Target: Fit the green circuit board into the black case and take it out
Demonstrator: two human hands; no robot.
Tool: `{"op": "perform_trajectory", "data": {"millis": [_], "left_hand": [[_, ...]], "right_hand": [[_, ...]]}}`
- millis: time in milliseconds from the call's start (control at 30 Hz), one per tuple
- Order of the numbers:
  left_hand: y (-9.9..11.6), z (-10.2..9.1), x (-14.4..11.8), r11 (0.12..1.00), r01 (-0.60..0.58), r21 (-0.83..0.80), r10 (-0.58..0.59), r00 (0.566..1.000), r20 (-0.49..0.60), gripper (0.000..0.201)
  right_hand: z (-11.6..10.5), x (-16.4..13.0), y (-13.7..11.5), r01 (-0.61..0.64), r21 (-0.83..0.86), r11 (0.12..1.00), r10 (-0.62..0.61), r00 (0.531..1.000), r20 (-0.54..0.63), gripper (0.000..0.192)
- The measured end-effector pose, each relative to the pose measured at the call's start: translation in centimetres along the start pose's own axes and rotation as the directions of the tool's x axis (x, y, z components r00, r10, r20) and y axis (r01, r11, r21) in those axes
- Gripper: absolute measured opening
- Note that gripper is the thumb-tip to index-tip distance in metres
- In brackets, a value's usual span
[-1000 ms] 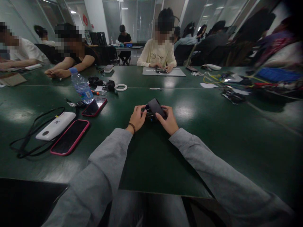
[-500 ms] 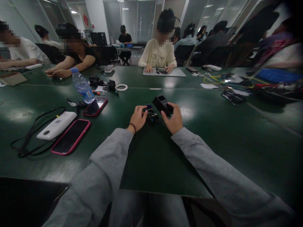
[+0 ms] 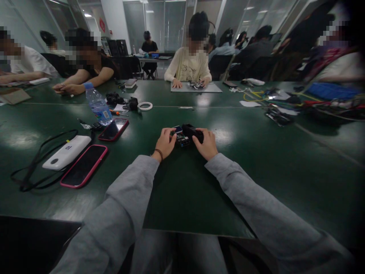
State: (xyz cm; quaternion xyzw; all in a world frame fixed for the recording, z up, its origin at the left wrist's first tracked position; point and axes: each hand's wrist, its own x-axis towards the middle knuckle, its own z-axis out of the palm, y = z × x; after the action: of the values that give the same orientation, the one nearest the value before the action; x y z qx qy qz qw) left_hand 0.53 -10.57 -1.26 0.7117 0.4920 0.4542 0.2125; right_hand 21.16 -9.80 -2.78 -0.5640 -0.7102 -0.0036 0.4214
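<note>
In front of me, low over the green table point(image 3: 182, 198), my left hand point(image 3: 165, 144) grips a small circuit board point(image 3: 181, 139) by its left side. The board carries a small screen point(image 3: 178, 129) at its far end and connectors along its near edge. My right hand point(image 3: 207, 144) is closed around a black plastic case point(image 3: 188, 130), a boxy shell turned on its side. The case is right beside the board; whether the two touch I cannot tell. My right fingers hide much of the case.
To my left are two red-edged phones point(image 3: 84, 166) point(image 3: 113, 129), a white power bank point(image 3: 67, 152) with a black cable, and a water bottle point(image 3: 98, 104). Farther off lie a roll of white tape point(image 3: 145, 106) and a screwdriver point(image 3: 115, 112). Wires clutter the right. A person point(image 3: 188, 64) sits opposite.
My right hand has lowered the black case and tilted it over, so its front with the buttons no longer faces me. It is now closer to the board. My left hand has barely moved.
</note>
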Motion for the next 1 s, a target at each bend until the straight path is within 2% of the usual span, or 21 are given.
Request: {"op": "perform_trajectory", "data": {"millis": [100, 300, 467, 567, 733, 867, 933, 1000], "left_hand": [[0.0, 0.0, 0.0, 1.0, 0.003, 0.003, -0.003, 1.0, 0.001, 0.029], [0.1, 0.0, -0.1, 1.0, 0.003, 0.003, -0.003, 1.0, 0.004, 0.029], [0.0, 0.0, 0.0, 1.0, 0.013, -0.002, -0.013, 1.0, 0.009, 0.029], [0.0, 0.0, 0.0, 1.0, 0.018, -0.006, -0.018, 1.0, 0.014, 0.029], [0.1, -0.1, -0.1, 1.0, 0.019, -0.008, -0.019, 1.0, 0.019, 0.03], [0.2, -0.1, -0.1, 1.0, 0.016, -0.011, -0.016, 1.0, 0.014, 0.03], [0.2, -0.1, -0.1, 1.0, 0.016, -0.006, -0.016, 1.0, 0.011, 0.029], [0.2, -0.1, -0.1, 1.0, 0.016, -0.007, -0.016, 1.0, 0.011, 0.029]], "right_hand": [[0.1, -0.1, -0.1, 0.017, -0.038, 0.999, -0.017, 1.0, -0.015, 0.032], [-0.2, 0.0, -0.2, -0.029, 0.039, 0.999, 0.03, 0.999, -0.028, 0.033], [-0.5, 0.5, 0.5, -0.261, 0.169, 0.95, 0.265, 0.964, -0.004, 0.038], [-0.8, 0.8, 0.9, -0.345, 0.149, 0.927, 0.345, 0.938, 0.023, 0.04], [-1.0, 0.8, 1.3, -0.298, 0.032, 0.954, 0.297, 0.954, 0.033, 0.033], [-0.8, 0.8, 1.6, -0.289, 0.046, 0.956, 0.288, 0.957, 0.024, 0.032], [-0.9, 0.8, 1.4, -0.228, 0.058, 0.972, 0.229, 0.973, -0.008, 0.037], [-0.9, 0.6, 0.9, -0.1, 0.038, 0.994, 0.102, 0.994, -0.044, 0.043]]}}
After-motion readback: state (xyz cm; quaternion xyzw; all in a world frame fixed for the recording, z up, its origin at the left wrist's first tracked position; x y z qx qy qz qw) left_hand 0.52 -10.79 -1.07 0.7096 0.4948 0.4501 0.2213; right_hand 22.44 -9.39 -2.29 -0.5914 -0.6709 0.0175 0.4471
